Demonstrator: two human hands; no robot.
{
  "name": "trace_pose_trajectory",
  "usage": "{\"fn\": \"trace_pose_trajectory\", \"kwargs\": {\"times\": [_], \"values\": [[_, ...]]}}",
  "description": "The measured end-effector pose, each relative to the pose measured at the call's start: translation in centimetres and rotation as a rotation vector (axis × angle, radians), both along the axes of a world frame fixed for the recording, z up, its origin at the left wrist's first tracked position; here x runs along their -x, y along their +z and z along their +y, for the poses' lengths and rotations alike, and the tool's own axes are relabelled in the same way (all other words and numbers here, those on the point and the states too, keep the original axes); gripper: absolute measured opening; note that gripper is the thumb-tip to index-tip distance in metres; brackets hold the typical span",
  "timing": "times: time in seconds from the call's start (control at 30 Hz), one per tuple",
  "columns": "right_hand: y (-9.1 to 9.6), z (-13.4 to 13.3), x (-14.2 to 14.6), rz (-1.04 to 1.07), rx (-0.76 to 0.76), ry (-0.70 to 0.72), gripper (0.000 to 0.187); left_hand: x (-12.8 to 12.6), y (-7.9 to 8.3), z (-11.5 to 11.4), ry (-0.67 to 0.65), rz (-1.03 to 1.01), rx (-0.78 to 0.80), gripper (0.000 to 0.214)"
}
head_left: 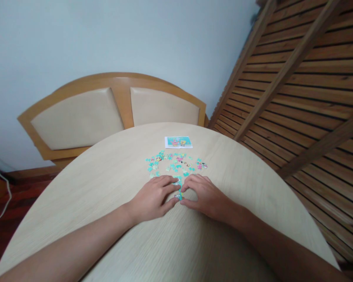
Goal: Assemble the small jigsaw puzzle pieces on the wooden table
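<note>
Small jigsaw puzzle pieces (180, 196), turquoise with bits of yellow and pink, lie on the table between my two hands. My left hand (154, 196) rests on their left side, its fingertips and thumb touching them. From the right, my right hand (207, 196) curves its thumb and forefinger onto the same pieces. Parts of these pieces are hidden under the fingers. Just beyond my hands, many loose puzzle pieces (175, 167) are scattered, mostly turquoise. Behind them lies a picture card (180, 142) showing a pink and a yellow cartoon figure on turquoise.
The round wooden table (111, 172) has its curved far edge near a padded wooden headboard-like bench back (125, 100). A slatted wooden partition (300, 98) leans along the right side. On the left, a white cable (8, 196) hangs near the dark floor.
</note>
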State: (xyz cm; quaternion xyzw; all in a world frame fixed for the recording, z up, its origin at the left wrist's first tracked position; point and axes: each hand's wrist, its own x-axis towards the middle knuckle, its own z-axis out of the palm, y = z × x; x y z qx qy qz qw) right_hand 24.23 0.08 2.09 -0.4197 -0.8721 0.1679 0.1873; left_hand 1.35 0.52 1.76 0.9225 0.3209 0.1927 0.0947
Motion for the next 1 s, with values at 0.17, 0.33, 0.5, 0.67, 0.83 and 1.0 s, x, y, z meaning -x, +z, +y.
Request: {"fn": "trace_pose_trajectory", "kwargs": {"times": [0.17, 0.33, 0.5, 0.67, 0.83, 1.0], "values": [[-0.20, -0.09, 0.04, 0.012, 0.002, -0.001, 0.021, -0.04, -0.29, 0.11, 0.010, -0.023, -0.004, 0.030], [-0.51, 0.08, -0.06, 0.053, 0.022, 0.009, 0.021, -0.02, -0.36, 0.15, 0.011, -0.013, -0.010, 0.032], [-0.78, 0.27, -0.21, 0.091, 0.042, 0.033, 0.022, 0.01, -0.31, 0.12, 0.008, -0.007, -0.007, 0.032], [-0.72, 0.33, -0.33, 0.090, 0.052, 0.045, 0.023, 0.02, -0.33, 0.11, 0.008, -0.011, -0.007, 0.032], [-0.52, 0.28, -0.28, 0.074, 0.054, 0.036, 0.026, -0.02, -0.24, 0.06, 0.015, -0.013, -0.002, 0.031], [-0.46, 0.23, -0.18, 0.060, 0.054, 0.023, 0.026, -0.04, -0.24, 0.10, 0.014, -0.007, -0.003, 0.031]]}}
